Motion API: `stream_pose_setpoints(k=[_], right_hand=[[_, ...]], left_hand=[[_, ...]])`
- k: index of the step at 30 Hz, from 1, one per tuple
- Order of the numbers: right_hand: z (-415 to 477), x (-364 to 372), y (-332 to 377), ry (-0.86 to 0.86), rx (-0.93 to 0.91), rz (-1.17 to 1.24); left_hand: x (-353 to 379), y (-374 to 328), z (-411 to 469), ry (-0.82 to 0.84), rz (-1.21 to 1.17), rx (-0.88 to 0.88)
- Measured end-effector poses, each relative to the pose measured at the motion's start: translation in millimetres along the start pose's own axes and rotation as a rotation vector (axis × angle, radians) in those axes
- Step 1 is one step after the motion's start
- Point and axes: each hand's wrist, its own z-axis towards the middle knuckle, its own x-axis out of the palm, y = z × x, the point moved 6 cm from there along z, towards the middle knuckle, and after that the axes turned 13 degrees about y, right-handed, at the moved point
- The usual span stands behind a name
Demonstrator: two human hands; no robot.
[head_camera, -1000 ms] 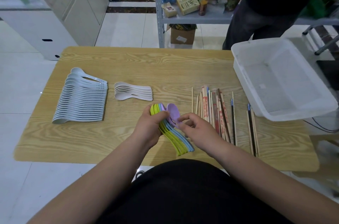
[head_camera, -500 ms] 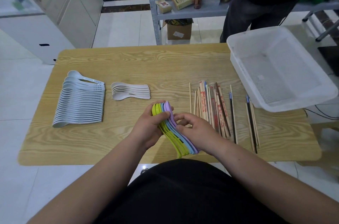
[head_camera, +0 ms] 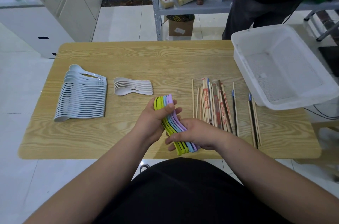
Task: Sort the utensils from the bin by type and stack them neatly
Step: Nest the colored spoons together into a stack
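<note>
A nested stack of coloured spoons (head_camera: 171, 121), green, blue and purple, stands on edge above the table's front middle. My left hand (head_camera: 156, 119) grips its bowl end, thumb across the top. My right hand (head_camera: 197, 134) wraps around the handle end. A long row of pale blue spoons (head_camera: 82, 95) lies at the left. A small stack of white spoons (head_camera: 132, 87) sits beside it. Chopsticks (head_camera: 218, 106), some in paper sleeves, lie in a loose row to the right. The white bin (head_camera: 282, 65) stands at the table's right end.
The wooden table (head_camera: 146, 58) has bare surface across its back half. A person in dark clothes (head_camera: 256, 3) stands behind the bin by a metal shelf (head_camera: 192, 5) with boxes. White cabinets (head_camera: 55, 3) stand at the far left.
The purple spoon that my right hand held loose has been nested onto the stack. My right hand has slid down to the handle end.
</note>
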Motion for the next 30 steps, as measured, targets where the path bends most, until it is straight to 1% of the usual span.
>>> stream_pose_setpoints(k=[3, 5, 9, 14, 19, 21, 25, 27, 30], right_hand=[[2, 0, 7, 0.005, -0.025, 0.085], [4, 0, 9, 0.020, -0.031, 0.132], [8, 8, 14, 0.071, -0.017, 0.227], [8, 10, 19, 0.108, 0.016, 0.213], [17, 14, 16, 0.104, -0.022, 0.270], [20, 16, 16, 0.084, -0.037, 0.265], [21, 20, 17, 0.074, -0.046, 0.241], [20, 22, 17, 0.074, -0.047, 0.233], [20, 22, 17, 0.031, -0.046, 0.156]], left_hand=[[-1, -8, 1, 0.023, -0.026, 0.008], [-5, -12, 0, -0.011, -0.046, -0.001], [-18, -14, 0, -0.058, 0.069, 0.029], [-19, -19, -6, -0.052, 0.102, 0.045], [-22, -22, -10, -0.079, 0.163, 0.019], [-23, -19, -11, -0.099, 0.139, 0.004], [-23, -13, -11, -0.132, 0.018, 0.000], [-22, -12, -12, -0.143, 0.008, 0.005], [-19, -11, -14, -0.134, -0.052, -0.002]])
